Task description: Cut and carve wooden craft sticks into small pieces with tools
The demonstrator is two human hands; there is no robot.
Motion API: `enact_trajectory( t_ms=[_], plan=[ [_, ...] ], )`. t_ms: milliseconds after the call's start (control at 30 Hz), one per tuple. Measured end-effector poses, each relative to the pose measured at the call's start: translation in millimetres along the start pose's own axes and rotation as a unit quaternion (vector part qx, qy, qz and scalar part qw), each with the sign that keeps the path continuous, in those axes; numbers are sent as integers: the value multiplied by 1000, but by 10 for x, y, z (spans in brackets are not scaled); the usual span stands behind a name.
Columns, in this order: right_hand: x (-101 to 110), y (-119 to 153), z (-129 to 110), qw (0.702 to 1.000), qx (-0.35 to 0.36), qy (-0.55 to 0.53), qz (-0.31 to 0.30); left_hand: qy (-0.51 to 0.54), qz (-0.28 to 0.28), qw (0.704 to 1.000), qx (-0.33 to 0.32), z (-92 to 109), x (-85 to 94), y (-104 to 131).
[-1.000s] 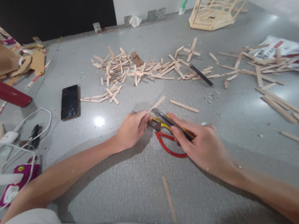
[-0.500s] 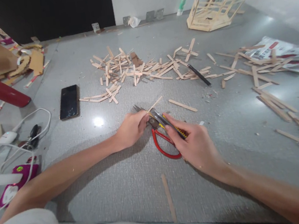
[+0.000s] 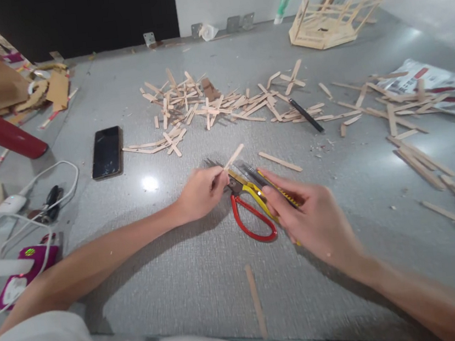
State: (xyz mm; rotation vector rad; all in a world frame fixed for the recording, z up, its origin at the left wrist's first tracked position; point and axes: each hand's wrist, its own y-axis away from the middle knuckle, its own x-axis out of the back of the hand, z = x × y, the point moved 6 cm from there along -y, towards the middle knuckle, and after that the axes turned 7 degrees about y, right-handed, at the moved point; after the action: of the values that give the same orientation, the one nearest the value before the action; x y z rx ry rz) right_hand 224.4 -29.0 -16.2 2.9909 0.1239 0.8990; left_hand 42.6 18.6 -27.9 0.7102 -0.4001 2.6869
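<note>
Between the thumb and fingers of my left hand (image 3: 203,194) is a short wooden craft stick (image 3: 234,156), its free end pointing up and to the right. My right hand (image 3: 313,212) is closed around a yellow-and-black utility knife (image 3: 276,186), with the blade end toward the stick but apart from it. Under and between both hands lies a pair of scissors (image 3: 254,218) with red and yellow handles. One loose craft stick (image 3: 280,161) rests just beyond the knife, and another stick (image 3: 256,301) lies near the table's front edge.
A pile of craft sticks (image 3: 186,101) spreads across the table's middle, with a black pen (image 3: 306,115) beside it. More sticks (image 3: 421,160) lie right. A phone (image 3: 106,152) and white cable (image 3: 76,172) are left. A stick-built frame (image 3: 325,37) and glue tube (image 3: 285,1) stand behind.
My right hand has drawn the knife back to the right, away from the stick. The stick in my left hand has turned slightly, showing more of its flat face.
</note>
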Motion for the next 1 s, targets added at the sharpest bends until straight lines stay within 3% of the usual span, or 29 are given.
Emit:
enact_trajectory(
  t_ms=[167,533,833,1000],
  plan=[
    [-73,35,96,995,-68,-39,-54,24,-13,1000,5,19,-1,5],
    [-139,36,101,984,-121,-106,-74,10,-18,1000,-11,34,-10,7],
    [-110,-4,32,978,-128,-123,-109,-4,-25,999,-25,17,-32,16],
    [-101,-17,29,991,-80,-49,-91,-5,-27,999,-24,14,-38,-1]
  ],
)
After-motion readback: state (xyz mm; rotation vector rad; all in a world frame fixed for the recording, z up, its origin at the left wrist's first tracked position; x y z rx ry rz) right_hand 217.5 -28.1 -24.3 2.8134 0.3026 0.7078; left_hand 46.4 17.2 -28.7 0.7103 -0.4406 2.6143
